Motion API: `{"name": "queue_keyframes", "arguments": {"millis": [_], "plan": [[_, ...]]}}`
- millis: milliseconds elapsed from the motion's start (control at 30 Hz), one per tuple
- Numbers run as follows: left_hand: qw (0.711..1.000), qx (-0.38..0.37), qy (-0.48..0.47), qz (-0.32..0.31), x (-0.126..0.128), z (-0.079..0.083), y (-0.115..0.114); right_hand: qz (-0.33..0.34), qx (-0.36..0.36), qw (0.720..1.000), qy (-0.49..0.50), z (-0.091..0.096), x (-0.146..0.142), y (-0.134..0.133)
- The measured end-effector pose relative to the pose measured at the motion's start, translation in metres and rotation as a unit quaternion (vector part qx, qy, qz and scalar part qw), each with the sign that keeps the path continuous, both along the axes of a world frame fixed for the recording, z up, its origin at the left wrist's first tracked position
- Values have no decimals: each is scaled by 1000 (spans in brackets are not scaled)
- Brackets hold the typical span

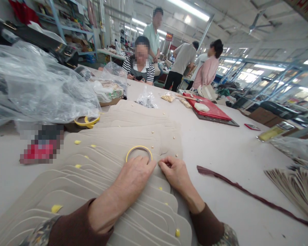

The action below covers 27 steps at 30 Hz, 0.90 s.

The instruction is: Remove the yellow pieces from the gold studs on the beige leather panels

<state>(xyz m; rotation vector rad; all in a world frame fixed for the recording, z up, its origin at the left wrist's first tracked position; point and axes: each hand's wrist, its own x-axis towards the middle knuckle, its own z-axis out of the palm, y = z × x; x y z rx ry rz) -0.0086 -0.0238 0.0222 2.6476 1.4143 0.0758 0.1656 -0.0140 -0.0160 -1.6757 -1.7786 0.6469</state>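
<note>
A roll of yellow tape (139,148) is in my left hand (136,176), whose fingers are closed over its near side. Just to the right, my right hand (176,173) is closed in a pinch close to the left fingertips; whatever it pinches is too small to make out. Both hands are above fanned-out beige panels (92,184) with rounded corners, overlapping in rows. Bits of yellow tape (56,208) stick to several panels. Small metal studs (152,132) show on the farther panels.
Clear plastic bags (41,82) and another yellow tape roll (87,121) are at left. A red board (212,107) lies at the far right, with a brown strip (236,186) nearer. More panels (295,188) are at the right edge. A co-worker (141,63) sits across the table.
</note>
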Motion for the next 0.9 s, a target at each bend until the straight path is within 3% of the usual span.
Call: {"name": "queue_keyframes", "arguments": {"millis": [100,200,267,467,600,767,900], "plan": [[1000,10,-2,-2,-1,-3,0,-24,-13,999,25,-3,2,0],[1000,10,-6,-2,-2,-4,1,-61,-71,988,121,-4,7,-6],[1000,8,-6,-1,-2,-4,1,-51,-78,986,140,-4,9,-11],[1000,11,-8,-4,-3,-2,1,-19,45,999,-5,-5,0,-10],[999,25,-23,15,-8,-2,4,-9,43,999,-19,-3,-4,-5],[993,91,-47,65,-20,-3,12,79,-25,997,1,5,5,-9],[995,93,4,34,-25,-2,17,57,65,996,4,-1,11,-9]]}}
